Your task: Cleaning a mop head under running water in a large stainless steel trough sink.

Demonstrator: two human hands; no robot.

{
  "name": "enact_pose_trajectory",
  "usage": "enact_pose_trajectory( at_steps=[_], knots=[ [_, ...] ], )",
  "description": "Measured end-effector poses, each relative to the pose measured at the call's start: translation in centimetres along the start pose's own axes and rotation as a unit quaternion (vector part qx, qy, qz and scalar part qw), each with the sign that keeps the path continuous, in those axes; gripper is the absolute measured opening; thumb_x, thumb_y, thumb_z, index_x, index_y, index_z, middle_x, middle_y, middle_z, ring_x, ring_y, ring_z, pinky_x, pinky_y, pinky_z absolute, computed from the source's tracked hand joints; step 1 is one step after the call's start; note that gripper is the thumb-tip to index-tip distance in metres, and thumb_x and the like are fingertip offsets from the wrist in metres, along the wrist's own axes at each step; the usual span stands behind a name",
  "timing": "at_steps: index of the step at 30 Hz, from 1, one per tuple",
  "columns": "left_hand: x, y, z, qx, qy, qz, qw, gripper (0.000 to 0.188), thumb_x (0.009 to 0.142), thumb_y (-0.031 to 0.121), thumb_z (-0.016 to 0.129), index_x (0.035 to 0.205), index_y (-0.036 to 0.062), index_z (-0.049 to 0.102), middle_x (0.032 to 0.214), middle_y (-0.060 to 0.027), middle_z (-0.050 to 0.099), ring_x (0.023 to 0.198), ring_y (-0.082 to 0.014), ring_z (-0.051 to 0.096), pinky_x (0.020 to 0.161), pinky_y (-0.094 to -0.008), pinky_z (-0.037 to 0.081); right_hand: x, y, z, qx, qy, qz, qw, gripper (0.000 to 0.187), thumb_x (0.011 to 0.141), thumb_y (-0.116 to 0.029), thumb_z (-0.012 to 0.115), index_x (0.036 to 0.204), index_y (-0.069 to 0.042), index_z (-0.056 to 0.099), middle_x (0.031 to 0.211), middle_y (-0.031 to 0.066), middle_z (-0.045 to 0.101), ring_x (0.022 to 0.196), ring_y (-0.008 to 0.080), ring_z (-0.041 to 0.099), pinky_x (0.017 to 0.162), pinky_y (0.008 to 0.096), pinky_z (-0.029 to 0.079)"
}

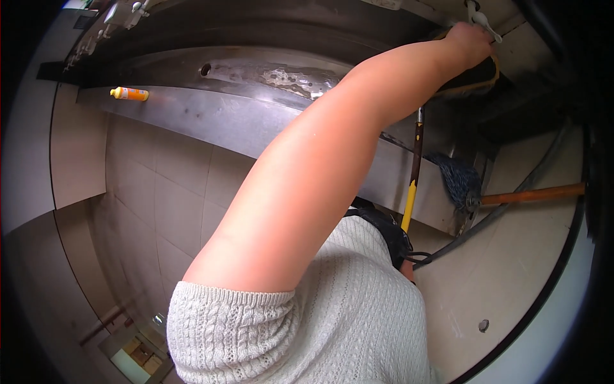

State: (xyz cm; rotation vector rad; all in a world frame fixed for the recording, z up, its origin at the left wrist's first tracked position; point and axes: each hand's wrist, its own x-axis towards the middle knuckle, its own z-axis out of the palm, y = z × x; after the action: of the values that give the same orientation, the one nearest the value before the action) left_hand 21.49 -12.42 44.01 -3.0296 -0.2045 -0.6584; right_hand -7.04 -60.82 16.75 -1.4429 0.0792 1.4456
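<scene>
My left arm reaches across to the upper right. The left hand (pixel 470 43) is closed at a white tap (pixel 486 25) with a lever, its fingers partly hidden. Just behind and below it is a dark, flat head with a yellow rim (pixel 494 82), partly covered by the hand and arm. A brown and yellow pole (pixel 412 185) runs down from beneath that head toward my body. By the pole's lower end, a small patch of skin of my right arm or hand (pixel 408 270) shows beside a black bag-like thing (pixel 377 224); its fingers are hidden.
A long metal trough (pixel 185 118) with a drain hole stretches along the wall. An orange and yellow bottle (pixel 130 94) lies on its ledge. At right, a dark blue mop head (pixel 462 182) with a wooden handle (pixel 534 194) hangs over the trough's end, near a grey hose (pixel 473 230).
</scene>
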Motion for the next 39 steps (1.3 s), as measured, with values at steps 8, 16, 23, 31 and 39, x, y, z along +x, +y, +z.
enact_pose_trajectory(
  at_steps=[8,16,23,31,39],
  knots=[
    [-0.6,1.3,0.3,0.026,0.042,0.012,0.999,0.029,0.091,0.023,0.059,0.117,0.0304,0.07,0.127,0.0023,0.061,0.123,-0.021,0.055,0.092,-0.0409,0.049,-1.2,0.7,-1.1,0.048,0.029,-0.005,0.998,0.042,0.104,-0.026,0.052,0.141,-0.005,0.051,0.125,0.0078,0.064,0.109,0.0181,0.062,0.096,0.0317,0.05],
    [-0.4,-0.1,-1.2,-0.056,0.049,0.031,0.997,0.028,0.094,0.016,0.051,0.112,0.0124,0.072,0.12,-0.0064,0.066,0.116,-0.0237,0.061,0.088,-0.0391,0.053,-3.9,0.7,-3.8,0.102,0.097,-0.031,0.99,0.043,0.104,-0.026,0.052,0.142,-0.006,0.05,0.126,0.008,0.063,0.11,0.0181,0.062,0.097,0.0317,0.05],
    [-0.8,-1.4,-1.8,-0.09,0.075,0.045,0.992,0.038,0.089,0.009,0.052,0.123,0.0174,0.067,0.124,-0.0072,0.064,0.12,-0.0269,0.058,0.093,-0.0387,0.052,-6.0,0.4,-3.9,0.033,0.158,-0.066,0.985,0.045,0.103,-0.023,0.056,0.144,-0.007,0.048,0.129,0.0082,0.062,0.113,0.0186,0.061,0.1,0.0315,0.049],
    [-2.4,-0.3,-4.3,-0.109,0.083,0.052,0.989,0.04,0.081,0.002,0.057,0.117,0.0143,0.068,0.12,-0.0077,0.063,0.118,-0.0286,0.056,0.092,-0.0389,0.053,-6.3,0.0,-4.1,0.083,0.154,-0.09,0.98,0.037,0.1,-0.011,0.055,0.135,0.0,0.056,0.12,0.0064,0.065,0.107,0.0166,0.063,0.093,0.0302,0.052],
    [-5.1,0.1,-6.3,-0.053,0.097,0.061,0.992,0.037,0.081,0.006,0.062,0.118,0.0116,0.065,0.114,-0.0086,0.061,0.112,-0.0289,0.057,0.084,-0.0389,0.055,-7.4,-2.2,-3.0,0.016,0.187,-0.057,0.98,0.038,0.099,-0.013,0.056,0.136,-0.001,0.055,0.121,0.0067,0.066,0.107,0.0166,0.064,0.093,0.0294,0.052]
  ],
)
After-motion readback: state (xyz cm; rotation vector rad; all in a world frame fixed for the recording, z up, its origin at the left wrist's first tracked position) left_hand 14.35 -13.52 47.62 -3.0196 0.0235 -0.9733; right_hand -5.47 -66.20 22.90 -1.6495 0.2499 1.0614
